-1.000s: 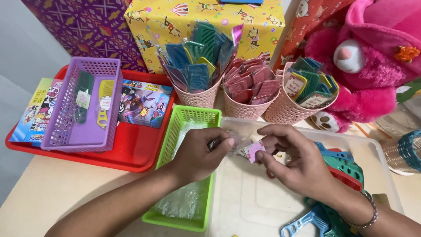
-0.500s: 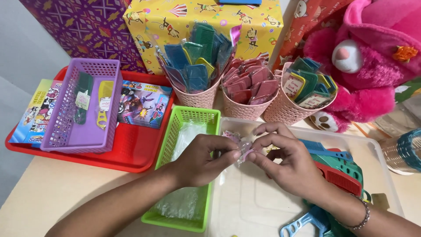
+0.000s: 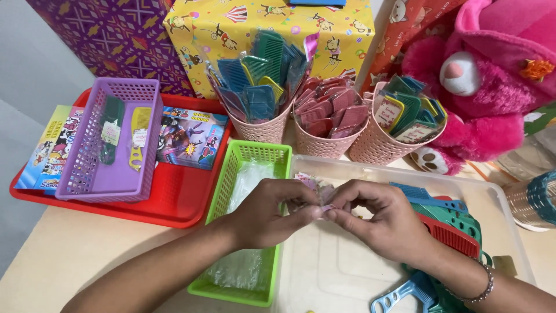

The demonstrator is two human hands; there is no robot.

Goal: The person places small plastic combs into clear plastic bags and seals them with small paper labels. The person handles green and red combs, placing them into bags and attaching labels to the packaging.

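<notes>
My left hand (image 3: 272, 214) and my right hand (image 3: 376, 217) meet over the near-left part of a clear plastic tray (image 3: 341, 272). Both pinch a small pink paper tag (image 3: 315, 188) between their fingertips; most of it is hidden by my fingers. A pile of plastic combs (image 3: 454, 229), blue, red and green, lies in the tray just right of my right hand. A green mesh basket (image 3: 246, 156) holding clear plastic sleeves sits under my left wrist.
Three pink baskets of bagged combs (image 3: 324, 116) stand behind the tray. A red tray (image 3: 174, 200) at left carries a purple basket (image 3: 113, 142) with two combs and picture cards. Gift boxes (image 3: 272, 26) and a pink plush bear (image 3: 492, 75) line the back.
My hands have drawn closer together and shifted slightly left. The pink tag that showed between them a second ago is now pinched at my fingertips and mostly covered.
</notes>
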